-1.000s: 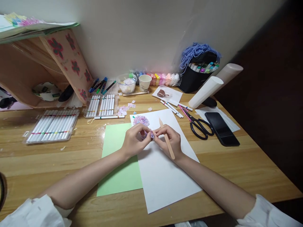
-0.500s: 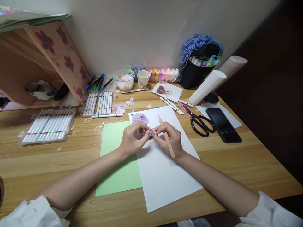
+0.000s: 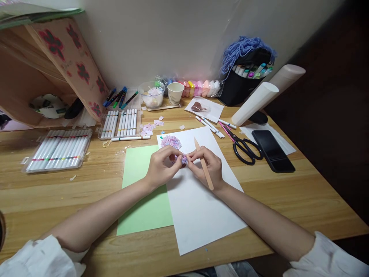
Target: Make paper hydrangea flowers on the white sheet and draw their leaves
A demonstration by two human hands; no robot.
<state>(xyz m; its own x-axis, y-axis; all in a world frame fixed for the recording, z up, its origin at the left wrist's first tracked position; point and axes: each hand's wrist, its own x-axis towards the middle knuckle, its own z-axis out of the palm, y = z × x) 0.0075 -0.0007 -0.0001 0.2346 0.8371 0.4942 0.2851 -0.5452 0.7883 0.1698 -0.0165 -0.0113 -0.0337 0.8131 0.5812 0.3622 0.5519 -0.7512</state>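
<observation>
Over the white sheet of paper (image 3: 207, 215), my left hand (image 3: 163, 167) pinches a small clump of pink and purple paper bits (image 3: 183, 159) between thumb and fingers. My right hand (image 3: 209, 167) meets it from the other side, its thumb and forefinger closed at the clump's edge. A wooden craft stick (image 3: 206, 169) with a pointed tip is tucked through the fingers of my right hand. Just beyond my left hand, a rounded cluster of pink and purple paper bits (image 3: 171, 142) lies on the sheet. Green paper (image 3: 144, 215) sits partly under the white sheet.
Black-handled scissors (image 3: 246, 150) and a phone (image 3: 272, 151) lie at right. Marker sets (image 3: 57, 150) stand at left. Behind are a clear bowl of paper scraps (image 3: 151, 96), a paper cup (image 3: 175, 93), a black pen holder (image 3: 242, 88) and a white paper roll (image 3: 255, 104).
Both hands stay at the clump with almost the same grip. The whole view has shifted slightly; the things on the table have not moved.
</observation>
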